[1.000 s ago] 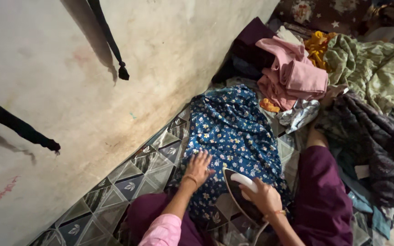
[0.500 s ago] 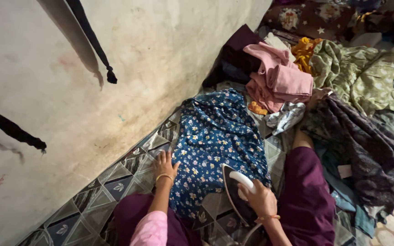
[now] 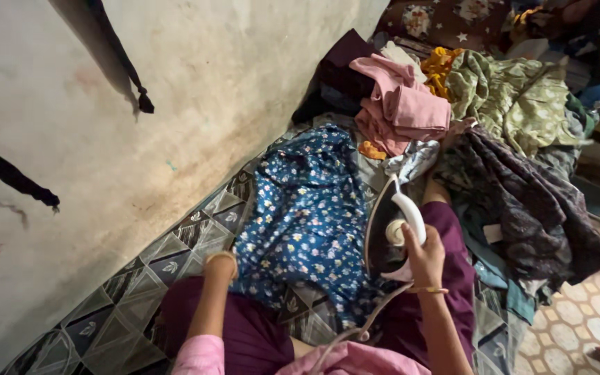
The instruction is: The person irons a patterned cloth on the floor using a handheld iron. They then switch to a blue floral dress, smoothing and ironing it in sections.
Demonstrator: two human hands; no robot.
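Observation:
A blue floral garment [image 3: 307, 215] lies spread on a patterned mat [image 3: 175, 250] beside the wall. My right hand [image 3: 425, 258] grips the white handle of a dark electric iron [image 3: 390, 226], which stands lifted and tilted upright at the garment's right edge, its cord trailing toward my lap. My left hand [image 3: 225, 260] is at the garment's left edge; the fingers are tucked under the cloth and hidden, only the wrist with a bangle shows.
A stained wall [image 3: 105, 125] runs along the left with dark straps hanging on it. Piled clothes lie ahead and right: pink [image 3: 404, 104], green [image 3: 515, 97], dark patterned [image 3: 522, 201], yellow [image 3: 439, 66]. Tiled floor [image 3: 578, 326] shows at the lower right.
My right hand lifted the iron off the garment and tipped it upright to the right. My left hand slid from the cloth's top to its left edge and went under it.

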